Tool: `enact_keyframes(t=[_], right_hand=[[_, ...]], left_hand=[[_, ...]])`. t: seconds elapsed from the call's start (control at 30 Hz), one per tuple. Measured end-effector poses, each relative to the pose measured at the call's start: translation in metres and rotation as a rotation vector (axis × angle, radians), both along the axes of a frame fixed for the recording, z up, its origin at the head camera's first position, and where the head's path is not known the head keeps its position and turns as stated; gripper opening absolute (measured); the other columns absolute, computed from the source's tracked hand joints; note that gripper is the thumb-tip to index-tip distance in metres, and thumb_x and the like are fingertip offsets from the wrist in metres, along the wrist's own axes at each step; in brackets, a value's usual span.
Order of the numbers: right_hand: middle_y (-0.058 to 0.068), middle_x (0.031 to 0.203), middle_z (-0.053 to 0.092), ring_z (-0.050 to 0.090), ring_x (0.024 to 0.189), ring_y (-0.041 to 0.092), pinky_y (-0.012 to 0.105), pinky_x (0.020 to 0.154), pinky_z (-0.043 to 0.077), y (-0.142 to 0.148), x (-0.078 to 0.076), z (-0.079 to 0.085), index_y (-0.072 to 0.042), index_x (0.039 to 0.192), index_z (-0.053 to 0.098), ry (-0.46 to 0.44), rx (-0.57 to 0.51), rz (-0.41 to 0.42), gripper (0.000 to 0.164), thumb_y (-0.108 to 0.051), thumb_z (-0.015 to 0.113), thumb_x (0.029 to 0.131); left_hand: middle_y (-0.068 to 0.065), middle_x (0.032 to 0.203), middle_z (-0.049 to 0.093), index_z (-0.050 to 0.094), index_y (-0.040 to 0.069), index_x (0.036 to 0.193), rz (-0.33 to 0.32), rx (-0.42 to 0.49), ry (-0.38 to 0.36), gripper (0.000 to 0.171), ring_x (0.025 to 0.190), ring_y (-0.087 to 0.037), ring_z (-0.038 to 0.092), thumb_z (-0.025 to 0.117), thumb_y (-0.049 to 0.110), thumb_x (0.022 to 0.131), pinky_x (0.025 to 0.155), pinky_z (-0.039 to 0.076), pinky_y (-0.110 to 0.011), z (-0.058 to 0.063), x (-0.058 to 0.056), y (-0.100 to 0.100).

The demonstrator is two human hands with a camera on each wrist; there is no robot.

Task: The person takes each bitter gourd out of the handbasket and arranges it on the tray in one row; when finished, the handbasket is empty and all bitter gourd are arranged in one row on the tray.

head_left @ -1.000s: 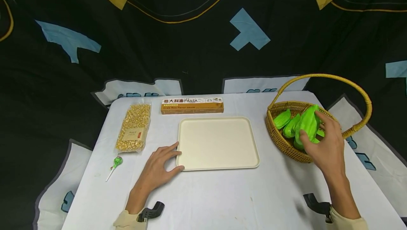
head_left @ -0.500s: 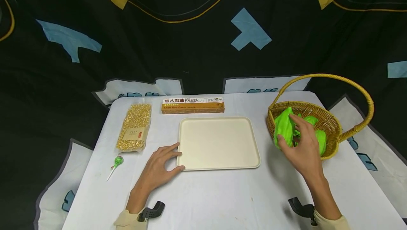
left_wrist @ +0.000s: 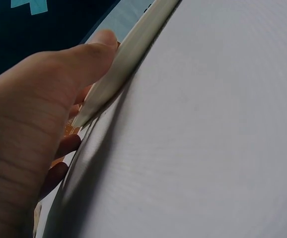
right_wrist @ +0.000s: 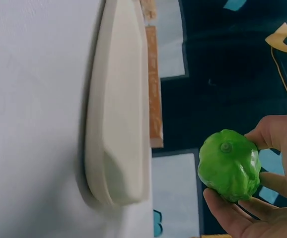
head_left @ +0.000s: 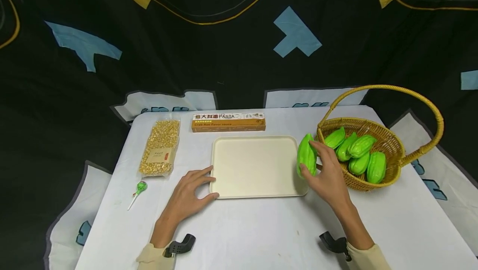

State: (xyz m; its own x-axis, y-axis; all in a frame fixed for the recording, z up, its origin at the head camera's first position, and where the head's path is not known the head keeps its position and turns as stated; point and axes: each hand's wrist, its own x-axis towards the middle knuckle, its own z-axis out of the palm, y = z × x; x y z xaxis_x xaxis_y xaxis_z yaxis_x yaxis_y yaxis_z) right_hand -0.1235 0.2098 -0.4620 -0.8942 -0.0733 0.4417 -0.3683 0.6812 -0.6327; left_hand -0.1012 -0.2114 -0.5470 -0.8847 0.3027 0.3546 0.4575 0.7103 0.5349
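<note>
My right hand [head_left: 328,176] pinches a ribbed, bright green gourd [head_left: 307,156] between thumb and fingertips. The gourd hangs over the right edge of the cream tray [head_left: 257,166]; in the right wrist view the gourd [right_wrist: 229,166] shows its dimpled end. At the tray's left side, my left hand [head_left: 188,193] rests with fingers spread, fingertips at the left rim and thumb at the near corner. The left wrist view has the thumb [left_wrist: 96,54] against the tray rim [left_wrist: 128,59], other fingers partly hidden behind it. No objects lie on the tray.
On the right, a wicker basket [head_left: 396,154] with a tall arched handle [head_left: 435,108] holds several green gourds [head_left: 361,145]. Behind the tray lies a pasta box [head_left: 228,122]. A bag of corn kernels [head_left: 160,147] and a lollipop [head_left: 140,188] lie to the left.
My right hand has lifted the green gourd out of the basket and carried it left to the tray's right edge. My left hand has stayed at the tray.
</note>
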Motion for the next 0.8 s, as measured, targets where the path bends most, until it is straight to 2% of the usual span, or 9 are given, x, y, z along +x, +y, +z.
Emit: enact_keyframes(t=[0.17, 0.5, 0.8], right_hand=[[0.025, 0.152, 0.052, 0.062, 0.124, 0.042, 0.053, 0.085, 0.065, -0.012, -0.005, -0.009, 0.0, 0.153, 0.053, -0.032, -0.017, 0.046, 0.074, -0.005, 0.085, 0.086], [0.024, 0.151, 0.052, 0.059, 0.13, 0.043, 0.054, 0.087, 0.065, -0.034, -0.017, -0.021, -0.006, 0.153, 0.057, -0.07, -0.055, 0.139, 0.072, -0.005, 0.085, 0.086], [0.023, 0.152, 0.05, 0.061, 0.127, 0.041, 0.049, 0.087, 0.066, -0.057, -0.026, -0.022, -0.007, 0.154, 0.056, -0.152, -0.085, 0.207, 0.071, -0.007, 0.085, 0.089]], left_hand=[[0.002, 0.157, 0.06, 0.08, 0.019, 0.123, 0.002, -0.011, 0.0, 0.048, 0.133, -0.026, 0.06, 0.093, 0.042, 0.084, 0.108, 0.049, -0.054, 0.0, -0.001, 0.0], [0.004, 0.159, 0.059, 0.079, 0.02, 0.124, 0.005, -0.013, -0.007, 0.048, 0.133, -0.025, 0.06, 0.093, 0.042, 0.084, 0.109, 0.048, -0.053, -0.001, -0.001, -0.001], [0.005, 0.16, 0.057, 0.079, 0.02, 0.125, 0.01, -0.014, -0.024, 0.048, 0.134, -0.024, 0.059, 0.092, 0.043, 0.085, 0.108, 0.048, -0.052, -0.001, -0.001, -0.001]])
